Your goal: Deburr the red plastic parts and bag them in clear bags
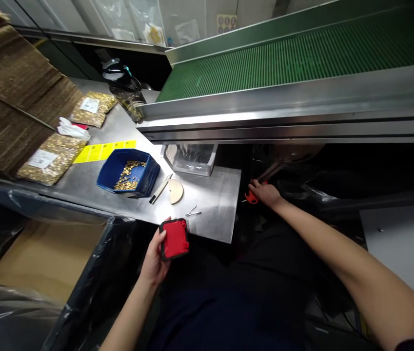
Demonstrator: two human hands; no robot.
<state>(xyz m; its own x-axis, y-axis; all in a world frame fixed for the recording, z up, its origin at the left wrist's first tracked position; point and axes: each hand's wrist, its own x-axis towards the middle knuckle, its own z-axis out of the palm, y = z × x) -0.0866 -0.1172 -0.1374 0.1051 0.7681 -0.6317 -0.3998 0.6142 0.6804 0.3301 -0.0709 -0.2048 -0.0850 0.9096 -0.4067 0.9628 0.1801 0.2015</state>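
My left hand (155,258) grips a flat square red plastic part with a black rim (175,239), just off the bench's front edge. The thumb lies on its face and the fingers are behind it. Beyond the bench's right end, my right hand (268,194) is closed on a small orange-red object (251,196); its kind is unclear and the fingers partly cover it. Near my left hand on the bench lie small metal tweezers-like pieces (193,212), a pale half-round disc (176,191) and a thin tool with a black end (161,189).
A blue bin (150,175) holds small brass-coloured pieces. Bags of similar pieces (58,155) lie left, beside stacked cardboard (20,73). A clear tray (192,168) sits under the green conveyor (228,73), whose metal side rail overhangs the bench. A plastic-lined box (46,243) stands front left.
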